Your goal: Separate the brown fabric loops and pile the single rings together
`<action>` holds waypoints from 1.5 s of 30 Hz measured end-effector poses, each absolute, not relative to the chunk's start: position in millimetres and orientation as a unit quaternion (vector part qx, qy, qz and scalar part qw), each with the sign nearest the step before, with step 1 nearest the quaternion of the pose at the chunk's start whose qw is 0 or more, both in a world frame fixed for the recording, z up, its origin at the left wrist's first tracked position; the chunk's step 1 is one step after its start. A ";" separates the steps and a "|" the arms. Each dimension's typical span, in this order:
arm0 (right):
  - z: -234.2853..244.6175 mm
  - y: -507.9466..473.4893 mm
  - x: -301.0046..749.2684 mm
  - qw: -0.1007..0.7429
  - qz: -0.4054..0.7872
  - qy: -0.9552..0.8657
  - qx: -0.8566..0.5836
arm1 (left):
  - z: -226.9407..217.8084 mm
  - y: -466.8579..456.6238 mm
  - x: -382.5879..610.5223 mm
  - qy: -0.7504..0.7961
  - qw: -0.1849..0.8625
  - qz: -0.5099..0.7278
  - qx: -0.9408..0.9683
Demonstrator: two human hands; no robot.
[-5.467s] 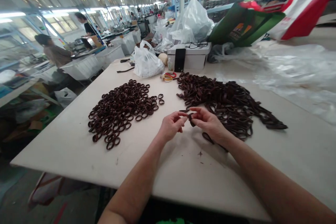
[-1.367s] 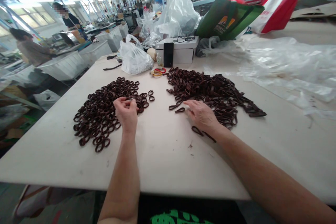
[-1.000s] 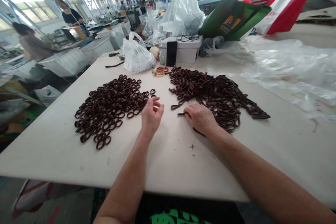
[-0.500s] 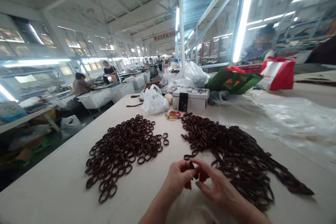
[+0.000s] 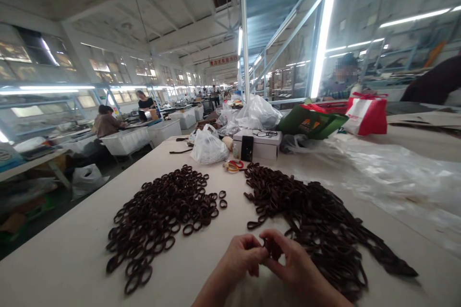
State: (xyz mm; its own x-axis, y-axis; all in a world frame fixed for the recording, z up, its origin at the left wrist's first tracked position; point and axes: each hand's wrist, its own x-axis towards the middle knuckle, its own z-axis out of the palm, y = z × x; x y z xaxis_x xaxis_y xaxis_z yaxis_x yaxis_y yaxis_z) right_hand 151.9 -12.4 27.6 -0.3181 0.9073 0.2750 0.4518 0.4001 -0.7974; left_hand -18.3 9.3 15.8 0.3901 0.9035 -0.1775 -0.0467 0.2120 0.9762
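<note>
My left hand [image 5: 240,261] and my right hand [image 5: 293,268] meet low in the middle of the view, fingertips pinched together on one dark brown band [image 5: 268,248]. A pile of round dark brown rings [image 5: 162,213] spreads over the table [image 5: 72,259] to the left of my hands. A bigger heap of flattened dark brown bands [image 5: 309,216] lies to the right, its near edge just beyond my right hand.
Scissors with red handles [image 5: 232,165], a white plastic bag [image 5: 208,147] and a white box [image 5: 257,145] with a black phone and glasses stand at the table's far end. Clear plastic sheeting [image 5: 392,172] covers the right side. Other people work at benches to the left and far right.
My left hand left the ring pile and came to my right hand, which picked a band off the heap. Both hands now pinch it. The camera has tilted up.
</note>
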 end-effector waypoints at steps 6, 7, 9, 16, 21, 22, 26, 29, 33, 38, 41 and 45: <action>30.6 -9.5 153.3 0.394 0.395 -0.696 -0.452 | 20.3 5.7 -14.4 0.422 0.645 0.394 0.501; 30.2 -9.0 153.1 0.393 0.384 -0.699 -0.458 | 20.0 4.2 -13.3 0.420 0.647 0.387 0.505; 28.3 -8.3 152.3 0.387 0.354 -0.710 -0.470 | 18.6 0.8 -11.1 0.410 0.655 0.374 0.513; 32.2 -9.4 156.0 0.357 0.334 -0.717 -0.496 | 13.4 1.5 -13.6 0.436 0.607 0.366 0.555; 44.4 -12.9 157.3 0.339 0.397 -0.721 -0.456 | 13.0 8.6 -25.0 0.490 0.471 0.403 0.613; 44.0 -13.2 156.5 0.341 0.386 -0.731 -0.448 | 14.1 8.6 -26.4 0.493 0.448 0.408 0.624; 34.6 -12.4 154.1 0.351 0.295 -0.784 -0.418 | 20.4 5.7 -26.5 0.488 0.393 0.416 0.659; 30.6 -12.9 154.6 0.345 0.253 -0.804 -0.412 | 23.5 3.2 -24.1 0.479 0.378 0.405 0.681; 37.8 -19.4 156.2 0.343 0.277 -0.806 -0.396 | 25.3 -2.5 -22.9 0.462 0.388 0.384 0.699; 42.2 -23.8 155.6 0.353 0.300 -0.798 -0.386 | 25.3 -5.9 -25.8 0.441 0.397 0.369 0.715; 36.2 -23.6 152.4 0.353 0.267 -0.797 -0.411 | 23.2 -5.4 -24.9 0.449 0.380 0.369 0.720; 25.8 -24.8 144.8 0.341 0.197 -0.781 -0.485 | 20.3 -9.3 -17.6 0.481 0.348 0.385 0.707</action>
State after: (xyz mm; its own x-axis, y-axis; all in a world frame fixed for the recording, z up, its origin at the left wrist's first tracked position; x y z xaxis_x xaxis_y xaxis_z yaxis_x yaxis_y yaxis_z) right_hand 144.8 -24.8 25.8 -0.2977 0.8917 0.3409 0.6229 0.4521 -0.6385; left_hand -17.6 -9.3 20.3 0.2413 0.9475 0.2098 0.4108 -0.2956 0.8625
